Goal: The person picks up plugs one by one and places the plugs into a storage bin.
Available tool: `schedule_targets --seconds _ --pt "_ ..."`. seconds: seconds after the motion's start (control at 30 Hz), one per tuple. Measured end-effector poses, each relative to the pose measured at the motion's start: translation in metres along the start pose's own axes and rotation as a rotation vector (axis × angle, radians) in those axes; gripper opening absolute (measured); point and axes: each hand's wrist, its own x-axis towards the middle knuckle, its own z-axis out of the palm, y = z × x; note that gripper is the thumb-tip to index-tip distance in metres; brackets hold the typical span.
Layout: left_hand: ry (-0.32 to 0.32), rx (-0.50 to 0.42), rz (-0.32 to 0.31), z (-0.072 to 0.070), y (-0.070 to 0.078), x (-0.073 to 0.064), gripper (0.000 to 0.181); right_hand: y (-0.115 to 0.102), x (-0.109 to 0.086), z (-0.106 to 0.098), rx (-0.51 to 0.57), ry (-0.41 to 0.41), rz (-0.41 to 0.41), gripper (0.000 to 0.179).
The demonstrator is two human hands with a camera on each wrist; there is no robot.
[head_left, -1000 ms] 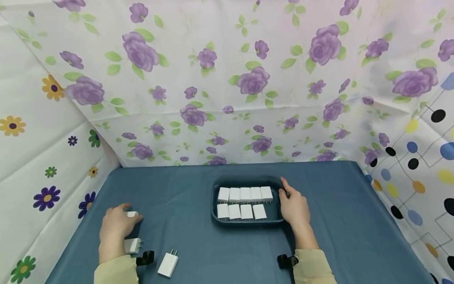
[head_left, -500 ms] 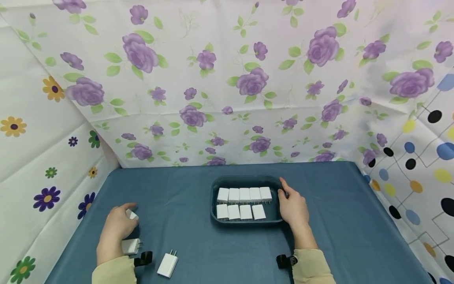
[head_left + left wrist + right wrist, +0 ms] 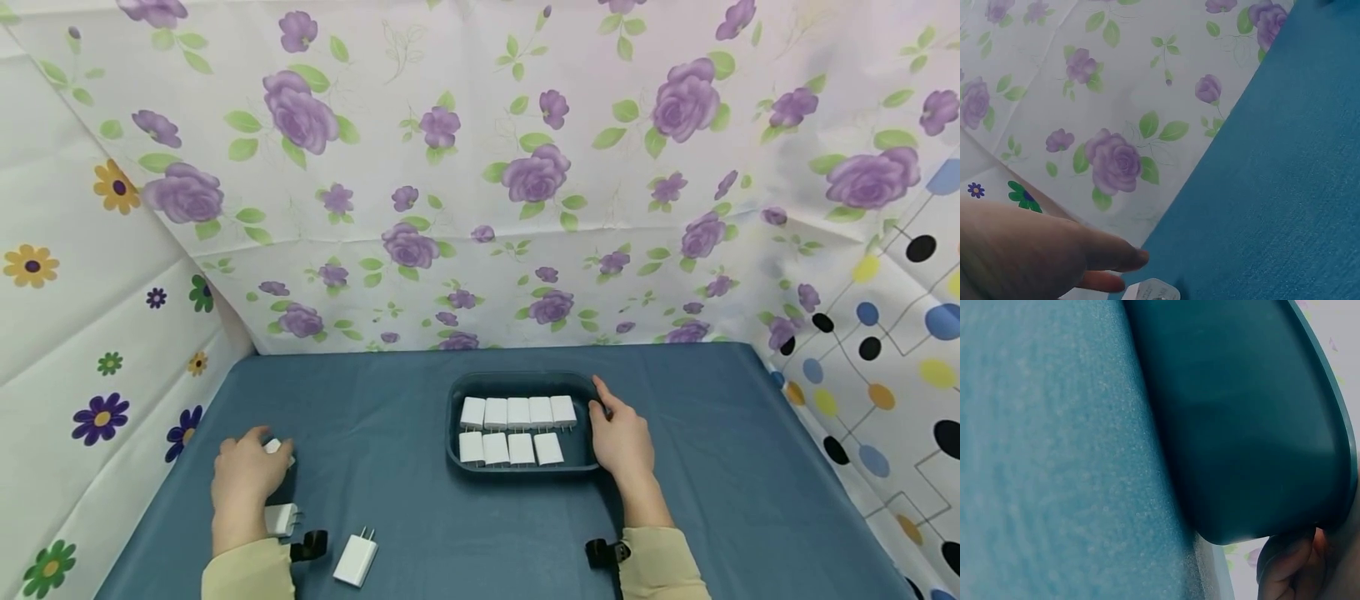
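My left hand (image 3: 250, 475) pinches a white charger plug (image 3: 279, 448) between thumb and fingers at the left of the table. In the left wrist view, one end of this charger plug (image 3: 1155, 290) shows below the fingertips. Another charger plug (image 3: 282, 519) lies by the left wrist, partly covered by it, prongs to the right. Nearer the front, a third charger plug (image 3: 356, 559) lies with its prongs pointing away from me. My right hand (image 3: 624, 440) grips the right end of a dark blue tray (image 3: 525, 472), thumb at the rim; curled fingers (image 3: 1291, 559) show beneath it in the right wrist view.
Several white charger plugs (image 3: 518, 412) stand in two rows inside the tray, the front row ending short of the right wall. A blue cloth (image 3: 420, 533) covers the table. Flowered sheets (image 3: 465, 167) hang behind and on the left, a dotted one (image 3: 873, 358) on the right.
The charger plug in my left hand has turned and tilted between the fingers, while that hand stays in nearly the same place. My right hand and the tray have not moved.
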Motion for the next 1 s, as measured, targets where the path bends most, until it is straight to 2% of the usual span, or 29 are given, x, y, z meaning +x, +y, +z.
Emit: schedule_targets --seconds 0.13,0.27,0.53,1.0 --pt "-0.047 0.024 -0.055 0.0014 0.0008 -0.0008 0.076 -0.0004 0.0001 0.0003 -0.002 0.003 -0.004 0.054" --pt "-0.087 0.030 -0.028 0.0028 0.0003 -0.0016 0.076 -0.0001 0.0004 0.0007 -0.007 0.013 -0.010 0.053" --pt "-0.062 -0.016 0.015 0.0041 -0.0006 -0.0016 0.062 0.0012 0.0006 0.0014 -0.004 0.017 -0.011 0.053" --pt "-0.027 -0.050 0.016 0.0035 0.0010 -0.0013 0.061 -0.0001 0.0000 0.0002 0.001 0.008 -0.005 0.054"
